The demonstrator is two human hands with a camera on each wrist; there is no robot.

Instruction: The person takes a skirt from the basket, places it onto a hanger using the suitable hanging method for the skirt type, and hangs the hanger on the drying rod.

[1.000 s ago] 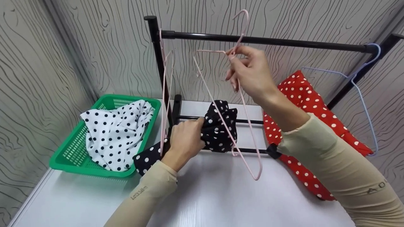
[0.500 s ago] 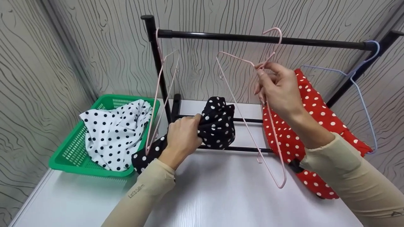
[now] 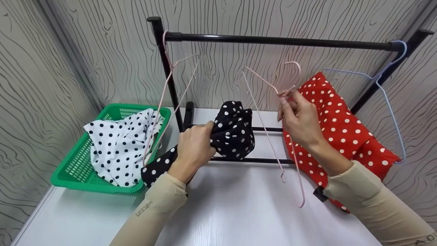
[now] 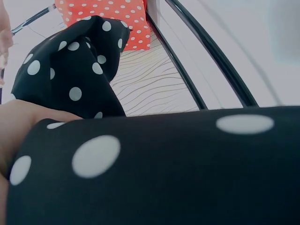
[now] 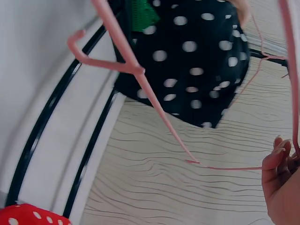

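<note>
My left hand [image 3: 194, 145] grips a bunched black cloth with white dots [image 3: 234, 135], whose tail trails back under the wrist toward the basket. In the left wrist view the black cloth [image 4: 154, 164] fills the lower half. With thumb and fingers my right hand [image 3: 300, 119] pinches a pink wire hanger [image 3: 263, 118] just below its hook, off the rail. The right wrist view shows that hanger's side wire and small notch [image 5: 140, 75] in front of the black cloth. A second pink hanger [image 3: 158, 106] hangs from the rail's left end, its lower end near the left wrist.
A black rack's top rail [image 3: 273, 41] spans the back. Red dotted cloth [image 3: 344, 126] lies at the right, below a blue hanger [image 3: 387, 92] on the rail. A green basket [image 3: 68, 184] at the left holds white cloth with black dots [image 3: 119, 147].
My right hand has moved right and downward with the pink hanger, its hook now below the rail. The left hanger's lower end has swung left. The left hand keeps its grip, drifting slightly left.
</note>
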